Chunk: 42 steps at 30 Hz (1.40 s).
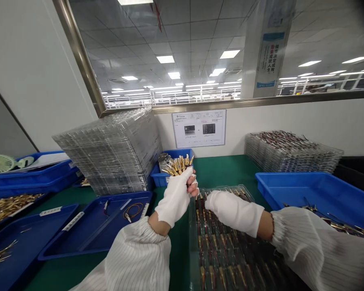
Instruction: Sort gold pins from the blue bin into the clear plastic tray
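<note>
My left hand, in a white fingerless glove, is closed round a bunch of gold-coloured metal pins whose tips fan out above the fist. My right hand, gloved the same way, is over the far rows of a clear plastic tray; its fingers are hidden behind the glove, so what they hold does not show. Rows of gold pins with dark and red wires lie in the tray's slots.
Stacked clear trays stand back left; another stack holding wired parts is back right. Blue trays lie left, one with loose gold parts. A blue bin sits right. A sheet hangs on the wall.
</note>
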{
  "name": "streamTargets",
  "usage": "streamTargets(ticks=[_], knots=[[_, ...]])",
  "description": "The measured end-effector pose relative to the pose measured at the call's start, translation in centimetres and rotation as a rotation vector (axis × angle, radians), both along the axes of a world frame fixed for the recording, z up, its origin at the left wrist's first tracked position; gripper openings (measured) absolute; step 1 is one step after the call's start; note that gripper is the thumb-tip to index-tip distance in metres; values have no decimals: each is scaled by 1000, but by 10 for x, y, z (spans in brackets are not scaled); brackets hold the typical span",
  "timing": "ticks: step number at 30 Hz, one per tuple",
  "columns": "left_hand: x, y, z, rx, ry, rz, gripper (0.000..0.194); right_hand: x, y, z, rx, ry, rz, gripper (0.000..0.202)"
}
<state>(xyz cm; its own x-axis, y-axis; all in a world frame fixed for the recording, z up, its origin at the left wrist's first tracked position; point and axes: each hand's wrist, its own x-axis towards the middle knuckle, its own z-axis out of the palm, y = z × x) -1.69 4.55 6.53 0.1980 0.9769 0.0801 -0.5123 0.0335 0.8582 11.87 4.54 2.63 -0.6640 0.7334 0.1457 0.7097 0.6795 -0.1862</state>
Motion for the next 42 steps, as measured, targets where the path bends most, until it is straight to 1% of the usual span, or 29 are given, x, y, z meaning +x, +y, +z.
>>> streamTargets(ticks=[3, 7, 10, 12, 13, 14, 15, 16, 17, 18, 19, 21, 23, 25, 26, 28, 30, 32, 34, 38, 42], knots=[[0, 0, 0, 2, 2, -7, 13, 0, -3, 9, -30, -11, -60, 17], [0, -1, 1, 10, 28, -28, 13, 4, -5, 18, -43, 21, -136, 21], [0, -2, 2, -2, 52, -42, 14, 9, -6, 19, -133, 33, -111, 18], [1, -2, 1, -21, 58, -78, 16, 13, -5, 18, -180, 36, -87, 17], [2, -3, -1, -34, 60, -111, 17, 14, -3, 18, -194, 101, -103, 18], [2, -3, -3, -50, 63, -149, 18, 16, -1, 18, -219, 234, -129, 20], [4, -4, -6, -69, 71, -194, 18, 17, 1, 19, -268, 428, -153, 23], [5, -4, -10, -87, 84, -243, 19, 18, 3, 20, -351, 659, -160, 28], [7, -5, -14, -102, 101, -294, 19, 19, 4, 21, -464, 887, -147, 34], [8, -6, -18, -113, 127, -339, 20, 19, 5, 23, -599, 1072, -112, 40], [10, -6, -22, -121, 156, -371, 21, 19, 4, 25, -731, 1182, -62, 45], [13, -7, -29, -129, 209, -382, 22, 17, 0, 28, -932, 1260, 19, 50], [15, -7, -32, -134, 248, -322, 21, 15, -4, 30, -1023, 1262, 62, 50], [16, -6, -33, -139, 266, -239, 19, 14, -7, 30, -1023, 1258, 93, 45], [17, -6, -32, -138, 275, -201, 19, 13, -7, 29, -995, 1260, 104, 41], [20, -6, -30, -115, 302, -143, 22, 12, -5, 25, -886, 1270, 100, 29], [23, -8, -30, -63, 350, -84, 24, 10, -3, 21, -755, 1285, 37, 21], [26, -9, -32, 2, 413, -11, 24, 7, -1, 18, -660, 1316, -48, 24], [28, -8, -36, 47, 471, 35, 24, 5, -1, 18, -616, 1332, -109, 25], [29, -6, -43, 43, 507, 30, 24, 5, 0, 19, -562, 1296, -195, 12], [27, -7, -41, -15, 477, -33, 27, 11, 5, 17, -586, 1290, -218, 11]])
